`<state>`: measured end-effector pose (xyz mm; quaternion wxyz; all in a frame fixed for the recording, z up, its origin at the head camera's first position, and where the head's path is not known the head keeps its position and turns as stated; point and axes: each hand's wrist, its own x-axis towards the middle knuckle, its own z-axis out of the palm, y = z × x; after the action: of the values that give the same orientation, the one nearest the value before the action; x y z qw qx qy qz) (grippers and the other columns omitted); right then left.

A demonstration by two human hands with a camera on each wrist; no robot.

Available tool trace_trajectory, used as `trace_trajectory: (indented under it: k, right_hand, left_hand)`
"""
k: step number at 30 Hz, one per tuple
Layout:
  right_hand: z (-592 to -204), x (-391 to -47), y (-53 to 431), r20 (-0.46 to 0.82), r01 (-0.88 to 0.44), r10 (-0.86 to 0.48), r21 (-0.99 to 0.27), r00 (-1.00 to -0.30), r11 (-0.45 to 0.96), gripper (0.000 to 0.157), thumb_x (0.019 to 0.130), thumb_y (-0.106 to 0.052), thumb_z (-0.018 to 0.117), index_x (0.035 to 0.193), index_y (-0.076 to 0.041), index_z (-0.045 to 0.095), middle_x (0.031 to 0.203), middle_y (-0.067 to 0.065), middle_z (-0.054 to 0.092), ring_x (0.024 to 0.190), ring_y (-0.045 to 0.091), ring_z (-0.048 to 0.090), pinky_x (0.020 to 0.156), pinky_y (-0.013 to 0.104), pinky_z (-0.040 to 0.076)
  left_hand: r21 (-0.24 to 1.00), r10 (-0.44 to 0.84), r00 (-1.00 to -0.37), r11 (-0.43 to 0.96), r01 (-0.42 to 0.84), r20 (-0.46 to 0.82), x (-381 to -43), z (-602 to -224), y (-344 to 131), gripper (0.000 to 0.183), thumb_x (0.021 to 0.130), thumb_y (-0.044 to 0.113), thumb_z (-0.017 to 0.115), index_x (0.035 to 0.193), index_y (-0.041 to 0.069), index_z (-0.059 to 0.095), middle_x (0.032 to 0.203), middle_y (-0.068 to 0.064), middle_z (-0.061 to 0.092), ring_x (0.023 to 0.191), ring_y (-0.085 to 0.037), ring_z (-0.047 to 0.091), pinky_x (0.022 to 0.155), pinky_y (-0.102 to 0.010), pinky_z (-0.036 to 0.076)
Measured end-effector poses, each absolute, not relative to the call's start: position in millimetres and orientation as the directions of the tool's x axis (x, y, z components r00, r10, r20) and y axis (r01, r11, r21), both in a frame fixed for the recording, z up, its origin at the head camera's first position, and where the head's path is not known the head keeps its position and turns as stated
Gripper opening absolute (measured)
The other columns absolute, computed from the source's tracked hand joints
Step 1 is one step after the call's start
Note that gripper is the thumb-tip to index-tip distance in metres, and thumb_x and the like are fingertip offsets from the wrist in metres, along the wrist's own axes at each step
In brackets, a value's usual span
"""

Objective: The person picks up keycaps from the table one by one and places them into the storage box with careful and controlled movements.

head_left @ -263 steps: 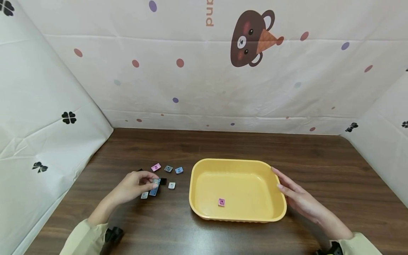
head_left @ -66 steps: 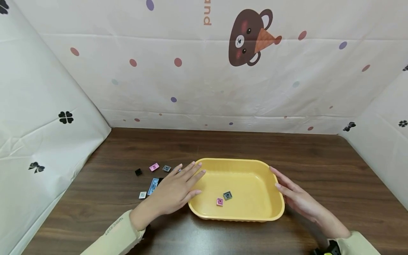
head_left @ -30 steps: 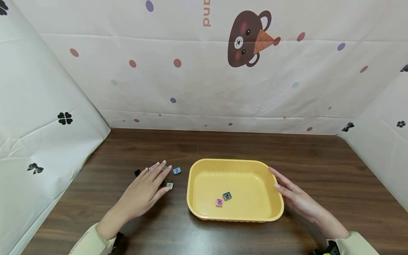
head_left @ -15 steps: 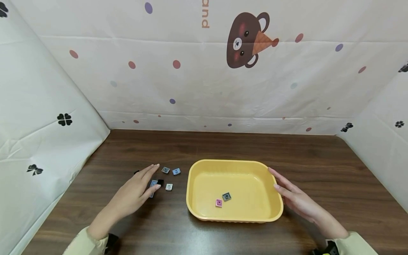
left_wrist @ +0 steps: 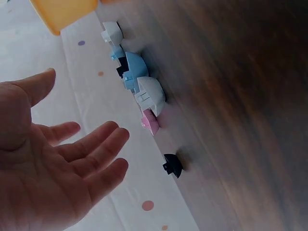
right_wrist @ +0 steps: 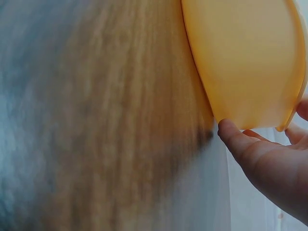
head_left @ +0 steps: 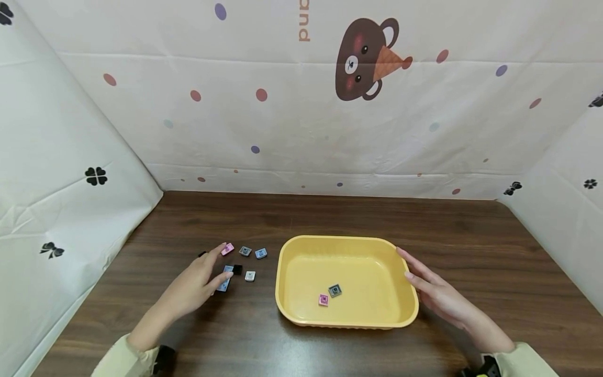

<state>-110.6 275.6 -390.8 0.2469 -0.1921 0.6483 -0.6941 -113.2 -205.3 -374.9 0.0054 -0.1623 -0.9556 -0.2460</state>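
My left hand (head_left: 193, 285) hovers low over a scatter of keycaps, index fingertip right at a pink keycap (head_left: 228, 249), thumb apart from the finger. Below the thumb lies a long blue keycap (head_left: 224, 280), partly covered. In the left wrist view nothing sits between the fingers (left_wrist: 103, 180); white keycap (left_wrist: 153, 95) and black keycap (left_wrist: 172, 165) lie beyond them. My right hand (head_left: 445, 296) rests its extended fingers and thumb against the right end of a yellow tray (head_left: 346, 323). Inside lie another pink keycap (head_left: 323, 300) and a dark grey keycap (head_left: 335, 290).
Between the left hand and the tray lie a grey keycap (head_left: 245, 251), a small blue keycap (head_left: 261, 253), a white keycap (head_left: 250, 276) and a black keycap (head_left: 237, 269). A patterned white sheet (head_left: 212, 120) hangs behind the wooden table (head_left: 358, 214).
A dark grey keycap has come into the tray beside the pink one. My left hand has gone from the tray's left rim back over the loose keycaps. The right hand stays put.
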Motion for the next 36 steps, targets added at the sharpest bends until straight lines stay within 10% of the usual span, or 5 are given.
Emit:
trace_trajectory:
  k: [5,9,36]
  right_hand:
    - [-390.2,-110.4,275.2,-0.053,0.091,-0.591,-0.995,-0.805,-0.035,0.054,0.101,-0.010,0.027,0.147,-0.015,0.000,0.146,-0.005,0.007,0.122,-0.008,0.033,0.093,0.016,0.037]
    - [-390.4,-110.6,275.4,-0.049,0.087,-0.593,-0.996,-0.803,-0.035,0.054,0.101,-0.010,0.026,0.147,-0.015,0.000,0.146,-0.003,0.006,0.122,-0.008,0.032,0.094,0.016,0.037]
    - [-391.1,-110.9,275.9,-0.063,0.095,-0.589,-0.995,-0.806,-0.022,0.054,0.101,-0.011,0.027,0.147,-0.016,0.000,0.146,-0.001,0.006,0.122,-0.008,0.034,0.093,0.017,0.038]
  left_hand:
    - [0.497,0.268,-0.963,0.832,0.247,0.030,-114.9,-373.7,-205.4,0.064,0.090,0.026,0.058,0.138,-0.005,0.028,0.089,-0.008,0.063,0.107,-0.036,0.052,0.087,-0.053,0.042]
    - [0.505,0.252,-0.968,0.833,0.226,0.019,-115.3,-374.2,-205.3,0.064,0.088,0.027,0.061,0.135,-0.005,0.032,0.109,-0.019,0.058,0.099,-0.033,0.056,0.079,-0.049,0.046]
    - [0.492,0.234,-0.966,0.857,0.151,-0.112,-120.5,-382.1,-201.5,0.057,0.079,0.021,0.071,0.120,-0.007,0.043,0.073,-0.001,0.054,0.063,-0.012,0.048,0.056,-0.030,0.041]
